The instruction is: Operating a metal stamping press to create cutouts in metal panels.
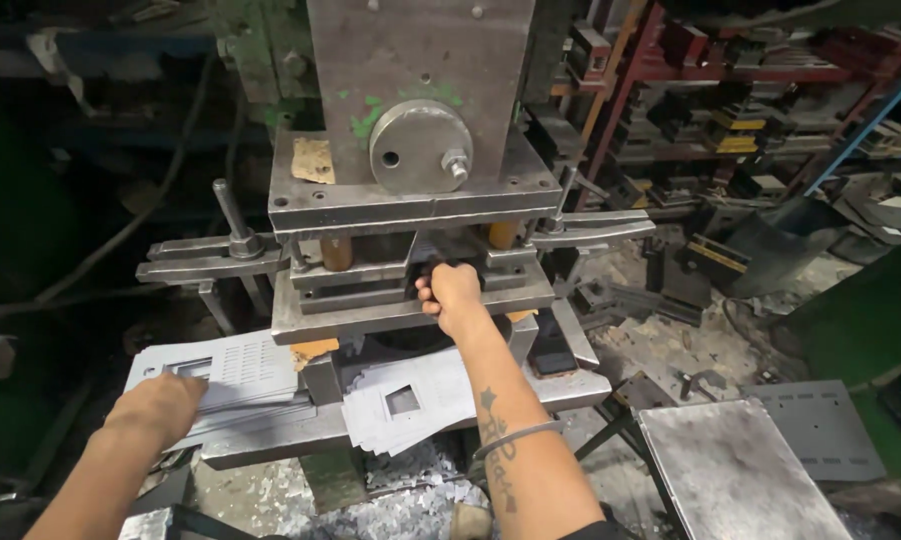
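Right hand [452, 292] is closed inside the press die [410, 290], contents indiscernible. Left hand [160, 405], at eight o'clock, lies flat on stacked perforated sheets [232, 368].

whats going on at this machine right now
A person is working at a metal press. Their right hand reaches into the gap between the die plates and grips something dark there, though what it is cannot be told. Their left hand rests flat on a stack of perforated grey metal sheets at the left of the press bed. More punched sheets with square cut-outs lie fanned below the die, and metal scrap litters the floor underneath.
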